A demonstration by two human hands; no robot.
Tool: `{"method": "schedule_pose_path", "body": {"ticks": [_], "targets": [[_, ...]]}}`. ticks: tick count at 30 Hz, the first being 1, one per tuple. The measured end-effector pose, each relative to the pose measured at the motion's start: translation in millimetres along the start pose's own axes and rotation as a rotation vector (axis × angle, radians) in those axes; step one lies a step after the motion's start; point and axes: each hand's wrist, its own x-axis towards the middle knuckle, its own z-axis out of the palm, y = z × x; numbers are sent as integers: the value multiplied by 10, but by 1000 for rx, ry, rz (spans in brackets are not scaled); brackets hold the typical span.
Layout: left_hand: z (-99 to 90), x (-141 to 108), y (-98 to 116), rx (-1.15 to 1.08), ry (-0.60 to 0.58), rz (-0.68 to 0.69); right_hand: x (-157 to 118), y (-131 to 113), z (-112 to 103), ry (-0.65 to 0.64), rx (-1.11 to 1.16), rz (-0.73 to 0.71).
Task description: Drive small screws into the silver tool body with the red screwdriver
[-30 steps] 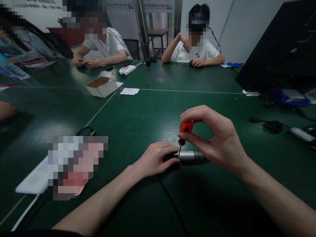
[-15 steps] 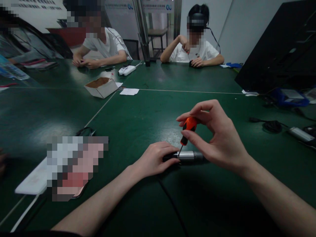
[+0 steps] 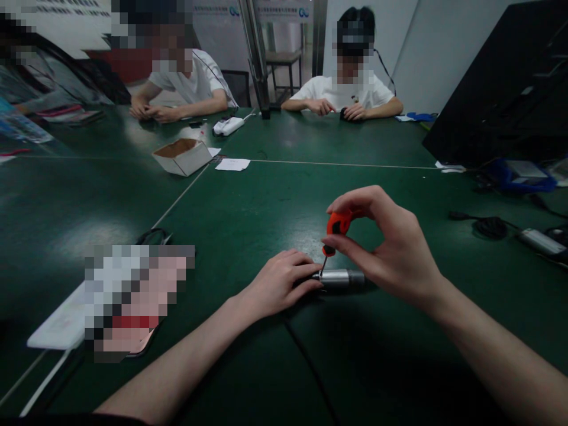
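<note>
A black and silver cylindrical tool body point(image 3: 336, 278) lies sideways on the green table point(image 3: 248, 207). Its left end is gripped by my left hand point(image 3: 281, 283), whose fingers and thumb close around the dark part and partly hide it. Above it, my right hand point(image 3: 386, 236) pinches the handle of a small orange and black screwdriver point(image 3: 337, 225). The screwdriver is tilted, its thin shaft running down to the cylinder just beside my left fingertips. The tip meets the cylinder near the join of the black and silver parts; the spot itself is too small to make out.
To the left lie a pixelated pink flat object point(image 3: 146, 296) and a white one point(image 3: 62, 325). Farther off stand an open white box point(image 3: 181, 163) and a power strip point(image 3: 228, 125). Cables point(image 3: 490, 227) and a black panel point(image 3: 501, 89) are at right. Two people sit opposite.
My right hand's fingers have curled further over the screwdriver handle, which has turned and stands a little more upright. My left hand stays put. The person opposite at right has lowered one hand to the table.
</note>
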Motion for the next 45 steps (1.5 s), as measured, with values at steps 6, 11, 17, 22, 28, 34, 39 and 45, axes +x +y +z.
{"method": "schedule_pose_path", "body": {"ticks": [6, 11, 17, 22, 28, 34, 39, 45], "targets": [[-31, -2, 18, 39, -34, -35, -6, 84, 33, 17, 144, 99], [3, -11, -8, 65, -39, -28, 6, 109, 12, -28, 162, 105], [40, -19, -23, 98, -31, 32, 16, 152, 11, -76, 117, 83], [64, -2, 9, 155, -46, 51, 3, 161, 44, -28, 94, 69], [77, -6, 8, 171, -38, 47, 11, 148, 48, -18, 107, 115], [118, -19, -32, 175, 3, 71, 23, 193, 33, -42, 42, 109], [114, -20, -34, 157, 9, 78, 39, 235, 37, -51, 66, 145], [84, -10, -10, 148, 18, 88, 39, 300, 54, -26, 85, 180]]}}
